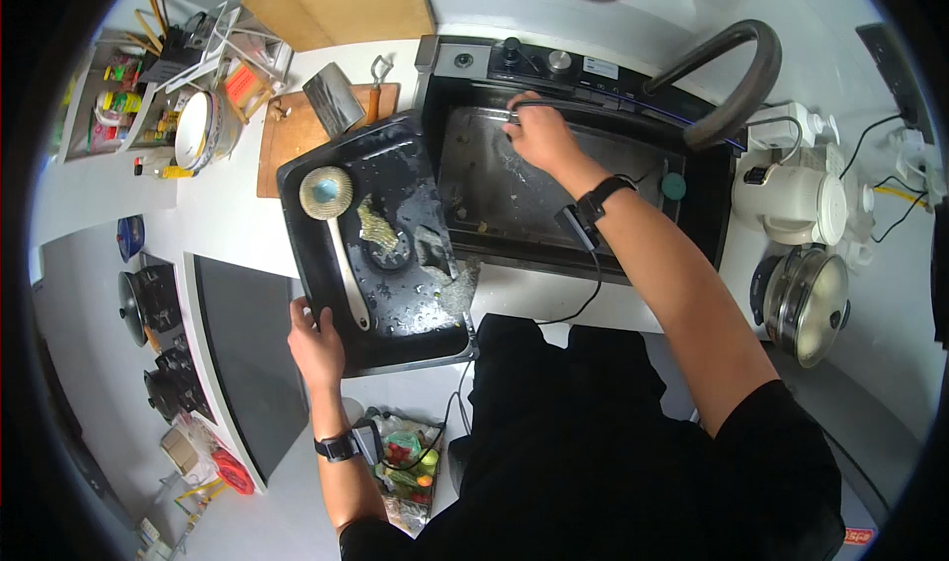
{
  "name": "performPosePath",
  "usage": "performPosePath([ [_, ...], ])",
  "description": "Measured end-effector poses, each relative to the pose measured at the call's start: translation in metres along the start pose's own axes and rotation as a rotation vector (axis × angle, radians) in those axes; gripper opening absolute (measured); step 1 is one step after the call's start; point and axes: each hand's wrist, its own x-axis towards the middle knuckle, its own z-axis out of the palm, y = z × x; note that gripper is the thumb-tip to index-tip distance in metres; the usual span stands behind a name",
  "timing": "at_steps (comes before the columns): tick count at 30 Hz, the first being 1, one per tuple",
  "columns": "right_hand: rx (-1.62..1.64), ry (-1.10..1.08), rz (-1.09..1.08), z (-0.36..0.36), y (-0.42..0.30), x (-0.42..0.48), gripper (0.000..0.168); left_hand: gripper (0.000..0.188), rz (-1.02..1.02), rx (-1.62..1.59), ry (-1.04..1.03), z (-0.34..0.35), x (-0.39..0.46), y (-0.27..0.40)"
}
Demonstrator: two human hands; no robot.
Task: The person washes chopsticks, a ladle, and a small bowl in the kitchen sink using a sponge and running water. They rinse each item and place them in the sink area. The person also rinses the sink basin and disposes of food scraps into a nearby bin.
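My left hand point(317, 346) grips the left rim of a black rectangular basin point(356, 353), which overlaps the counter and the sink's left side. Inside the basin lie a long-handled round scrub brush point(341, 264), a yellowish mesh scrubber point(377, 224) beside a round drain point(391, 255), and a grey cloth point(428, 253). A grey mesh scrubber point(460, 288) hangs across the basin's right edge. Over the far left of the black sink point(519, 183), my right hand point(545, 137) is closed around a thin dark hose or rod point(578, 106); which one I cannot tell. Wet scraps dot the sink floor.
A dark arched faucet point(764, 64) rises at the sink's back right. Behind the basin are a cutting board point(293, 135), a cleaver point(334, 100) and a peeler point(377, 90). A white kettle point(797, 204) and a lidded pot point(808, 309) stand right. Vegetables fill a crate point(408, 457) below.
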Motion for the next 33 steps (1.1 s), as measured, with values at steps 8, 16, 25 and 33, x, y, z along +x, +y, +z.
performPosePath([
  [8, -0.010, 0.175, -0.144, 0.025, -0.059, 0.072, 0.031, 0.027, -0.116, -0.074, 0.052, -0.021, -0.013, -0.036],
  [16, -0.120, 0.053, -0.246, 0.034, -0.048, 0.121, 0.034, 0.027, -0.179, -0.127, 0.053, -0.015, -0.022, -0.036],
  [25, 0.045, -0.001, -0.265, 0.058, -0.036, 0.123, 0.033, 0.026, -0.284, -0.149, 0.037, -0.008, -0.023, -0.039],
  [33, 0.127, -0.131, -0.311, 0.077, -0.019, 0.102, 0.028, 0.027, -0.246, -0.196, 0.057, -0.004, -0.022, -0.047],
])
